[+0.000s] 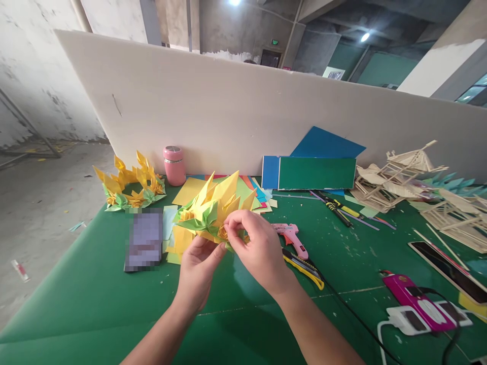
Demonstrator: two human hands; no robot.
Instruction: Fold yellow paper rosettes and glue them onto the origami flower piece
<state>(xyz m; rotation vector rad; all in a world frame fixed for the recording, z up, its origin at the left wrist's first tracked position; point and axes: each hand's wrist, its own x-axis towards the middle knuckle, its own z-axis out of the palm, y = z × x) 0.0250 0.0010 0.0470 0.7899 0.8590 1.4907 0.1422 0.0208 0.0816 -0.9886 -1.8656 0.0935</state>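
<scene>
A folded paper crown (205,215) with yellow points, green leaves and small yellow paper roses is held up over the green table. My left hand (198,271) grips its lower edge from below, thumb in front. With thumb and forefinger, my right hand (258,248) pinches at a small yellow-orange paper rose (223,232) on the crown's front. Part of the crown's right side is hidden behind my right hand. Beyond that hand lies a pink glue gun (291,238), with a yellow utility knife (304,268) close by.
Another yellow paper crown (133,185) and a pink flask (174,166) stand at the back left. Coloured paper sheets (186,191) lie behind my hands. Stick-built models (395,175), a phone (449,271) and a magenta power strip (418,301) occupy the right. A black cord (348,306) crosses the table.
</scene>
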